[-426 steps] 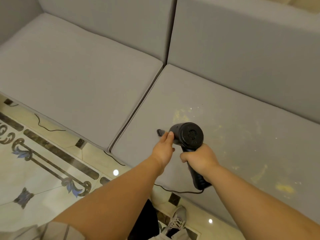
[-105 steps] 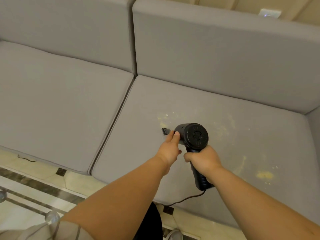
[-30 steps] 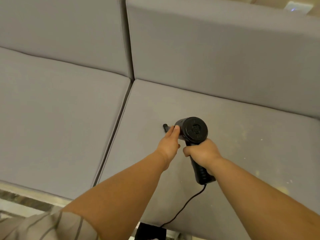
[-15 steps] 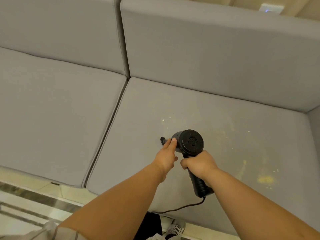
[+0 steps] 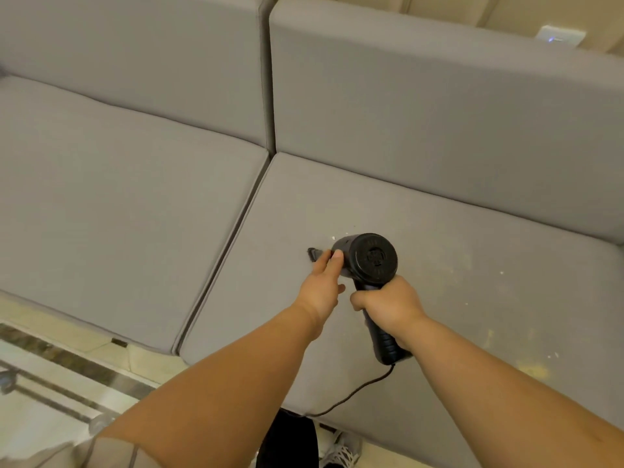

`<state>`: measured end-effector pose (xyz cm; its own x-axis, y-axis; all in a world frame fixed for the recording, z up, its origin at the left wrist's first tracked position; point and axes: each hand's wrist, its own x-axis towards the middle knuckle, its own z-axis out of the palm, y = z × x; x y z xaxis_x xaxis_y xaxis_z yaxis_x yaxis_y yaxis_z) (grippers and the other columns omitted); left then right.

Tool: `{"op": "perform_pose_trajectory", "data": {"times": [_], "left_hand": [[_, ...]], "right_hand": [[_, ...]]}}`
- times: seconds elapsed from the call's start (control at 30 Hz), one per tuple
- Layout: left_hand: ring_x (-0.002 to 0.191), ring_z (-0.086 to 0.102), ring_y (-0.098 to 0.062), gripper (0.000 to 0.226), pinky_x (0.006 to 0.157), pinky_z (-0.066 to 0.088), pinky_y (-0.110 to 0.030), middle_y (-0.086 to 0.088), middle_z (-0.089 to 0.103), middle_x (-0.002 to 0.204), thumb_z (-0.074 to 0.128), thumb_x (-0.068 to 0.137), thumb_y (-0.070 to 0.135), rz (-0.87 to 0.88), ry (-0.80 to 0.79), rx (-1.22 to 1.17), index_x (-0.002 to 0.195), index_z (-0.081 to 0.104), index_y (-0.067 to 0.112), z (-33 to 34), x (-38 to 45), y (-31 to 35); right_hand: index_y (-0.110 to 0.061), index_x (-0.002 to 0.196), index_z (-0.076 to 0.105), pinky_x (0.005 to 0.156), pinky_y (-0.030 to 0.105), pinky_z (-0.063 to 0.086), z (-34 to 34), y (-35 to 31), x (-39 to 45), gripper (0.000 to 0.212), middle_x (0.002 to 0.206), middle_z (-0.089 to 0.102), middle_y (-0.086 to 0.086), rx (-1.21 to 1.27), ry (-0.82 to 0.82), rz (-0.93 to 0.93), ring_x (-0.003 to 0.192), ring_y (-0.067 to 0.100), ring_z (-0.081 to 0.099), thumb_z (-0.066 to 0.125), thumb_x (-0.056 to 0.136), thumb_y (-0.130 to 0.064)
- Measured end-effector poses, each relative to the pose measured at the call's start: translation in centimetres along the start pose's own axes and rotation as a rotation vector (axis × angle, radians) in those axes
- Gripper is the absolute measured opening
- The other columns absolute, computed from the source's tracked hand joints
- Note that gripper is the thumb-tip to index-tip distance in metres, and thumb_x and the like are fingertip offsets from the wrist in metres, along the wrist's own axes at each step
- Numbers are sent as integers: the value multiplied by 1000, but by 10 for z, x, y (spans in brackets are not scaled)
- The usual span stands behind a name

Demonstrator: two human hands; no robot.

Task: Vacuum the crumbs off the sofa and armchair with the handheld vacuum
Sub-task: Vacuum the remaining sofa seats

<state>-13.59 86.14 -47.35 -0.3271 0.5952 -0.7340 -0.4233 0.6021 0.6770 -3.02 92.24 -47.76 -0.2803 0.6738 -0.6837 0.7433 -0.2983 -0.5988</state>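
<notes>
**Vacuum nozzle down on the right seat cushion**

Nearest me, at the bottom edge, my grey shoe (image 5: pixel 341 450) stands on the pale tiled floor (image 5: pixel 67 376), which carries a dark inlaid border. A thin black cord (image 5: pixel 354 391) runs from the sofa's front edge up to the handle's base.

My right hand (image 5: pixel 388 304) is wrapped tight around the handle of the handheld vacuum (image 5: pixel 369 260), a matte black tool with a round ribbed rear cap facing me. My left hand (image 5: pixel 322 287) reaches along its barrel, fingers curled against the body just behind the narrow nozzle, which touches the fabric.

The vacuum sits over the right seat cushion (image 5: pixel 439 238) of the grey sofa (image 5: pixel 135 204), near the seam between the cushions. Yellowish crumbs (image 5: pixel 533 368) and pale smudges scatter to my right. Beyond rise two back cushions, then a cream wall with a white switch plate (image 5: pixel 559 37).
</notes>
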Motion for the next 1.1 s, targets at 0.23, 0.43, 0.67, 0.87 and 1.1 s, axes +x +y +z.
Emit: {"op": "perform_pose_trajectory", "data": {"times": [0.23, 0.43, 0.67, 0.87, 1.1], "left_hand": [[119, 53, -22, 53, 109, 37, -44, 1, 41, 146, 35, 99, 49, -6, 53, -54, 149, 26, 32, -50, 44, 36], [111, 53, -19, 54, 107, 37, -42, 1, 42, 146, 33, 99, 51, -82, 38, -15, 148, 31, 28, -70, 73, 45], [108, 56, -20, 56, 92, 41, -34, 2, 46, 142, 31, 98, 54, -185, -49, 33, 147, 31, 29, -45, 50, 39], [117, 53, -23, 57, 97, 40, -34, 1, 41, 147, 33, 98, 52, -176, -155, 102, 150, 23, 30, -24, 47, 58], [114, 53, -21, 59, 107, 37, -38, 2, 40, 148, 34, 98, 51, -95, -189, 120, 152, 16, 32, -7, 82, 83]], "right_hand": [[-15, 103, 64, 71, 33, 51, 35, -51, 45, 33, 84, 63, 5, -17, -36, -68, 78, 24, 61, 73, 72, -10], [-15, 99, 62, 73, 34, 51, 49, -69, 65, 29, 82, 60, 4, -69, -74, 15, 77, 24, 59, 73, 72, -9], [-13, 79, 66, 72, 40, 57, 24, -55, 33, 16, 75, 66, 12, -92, -43, 163, 79, 35, 68, 72, 65, -8], [-12, 78, 70, 75, 52, 61, 2, -51, 24, 26, 76, 69, 16, 34, 44, 192, 76, 38, 68, 72, 53, -16], [-13, 83, 68, 77, 49, 59, -13, -59, 58, 20, 80, 68, 17, 96, 147, 146, 80, 39, 67, 74, 65, -9]]}}
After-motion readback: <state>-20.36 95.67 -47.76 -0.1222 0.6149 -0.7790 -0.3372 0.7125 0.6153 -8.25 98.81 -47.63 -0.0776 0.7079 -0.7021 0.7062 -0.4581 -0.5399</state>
